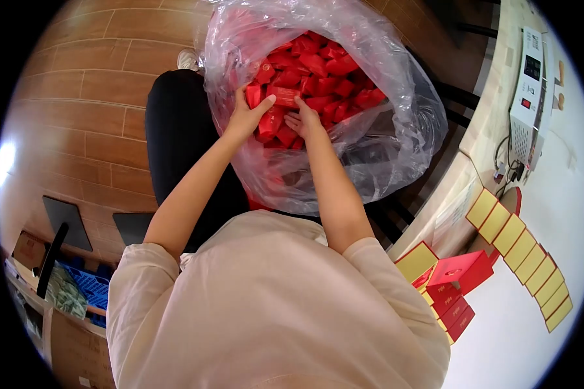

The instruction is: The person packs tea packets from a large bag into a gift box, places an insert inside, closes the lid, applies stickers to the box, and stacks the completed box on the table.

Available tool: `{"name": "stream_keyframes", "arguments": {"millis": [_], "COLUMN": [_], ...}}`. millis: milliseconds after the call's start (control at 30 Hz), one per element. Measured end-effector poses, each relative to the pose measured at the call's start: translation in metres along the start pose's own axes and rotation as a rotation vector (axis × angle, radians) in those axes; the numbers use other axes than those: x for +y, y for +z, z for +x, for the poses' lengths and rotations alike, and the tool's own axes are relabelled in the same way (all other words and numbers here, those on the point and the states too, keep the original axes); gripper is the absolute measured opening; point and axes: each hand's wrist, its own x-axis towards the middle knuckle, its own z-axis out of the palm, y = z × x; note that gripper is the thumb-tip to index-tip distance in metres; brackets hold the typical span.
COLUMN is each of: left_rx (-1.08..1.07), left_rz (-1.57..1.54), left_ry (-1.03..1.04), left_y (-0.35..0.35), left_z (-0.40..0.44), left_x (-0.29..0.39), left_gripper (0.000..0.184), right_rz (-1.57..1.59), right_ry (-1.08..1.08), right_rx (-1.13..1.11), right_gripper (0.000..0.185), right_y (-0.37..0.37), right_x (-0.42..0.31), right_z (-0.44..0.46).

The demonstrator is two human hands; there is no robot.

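Note:
A large clear plastic bag stands wide open in front of me, filled with small shiny red packets. Both of my hands reach inside it. My left hand is closed at the near left of the heap, its thumb against the left end of a flat red packet; its other fingers are partly hidden by packets. My right hand has its thumb tip at that packet's right end. Its other fingers are apart and point left, over the packets below.
On the white table at right lie red boxes and a row of gold-coloured open boxes or lids. A white machine with a red switch stands farther back. A blue crate and cardboard box are at lower left.

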Motion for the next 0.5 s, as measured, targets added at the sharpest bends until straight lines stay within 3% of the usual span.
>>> {"name": "stream_keyframes", "arguments": {"millis": [167, 233, 267, 333, 367, 400, 500], "left_rx": [-0.038, -0.033, -0.030, -0.038, -0.007, 0.025, -0.039], "left_rz": [0.050, 0.047, 0.029, 0.010, 0.081, 0.151, 0.393], "left_ry": [-0.017, -0.002, -0.016, -0.030, 0.035, 0.102, 0.166], "left_y": [0.004, 0.005, 0.006, 0.011, 0.012, 0.013, 0.018], "left_z": [0.004, 0.006, 0.003, 0.000, -0.001, -0.002, -0.004], "left_x": [-0.005, -0.008, -0.003, 0.004, 0.004, 0.003, -0.009], "left_gripper": [0.084, 0.084, 0.084, 0.084, 0.085, 0.085, 0.085], "right_rz": [0.207, -0.011, -0.009, -0.678, -0.778, -0.778, -0.825], "right_ry": [0.003, -0.351, -0.349, -0.818, -0.916, -0.916, -0.934], "right_rx": [0.012, 0.403, 0.407, 0.280, 0.151, 0.161, -0.147], "right_gripper": [0.055, 0.049, 0.049, 0.043, 0.038, 0.038, 0.032], "right_y": [0.023, 0.037, 0.037, 0.026, 0.022, 0.022, 0.020], "right_x": [0.009, 0.002, -0.004, -0.020, -0.027, -0.032, -0.037], "right_z": [0.038, 0.024, 0.013, -0.016, -0.037, -0.056, -0.095]}}
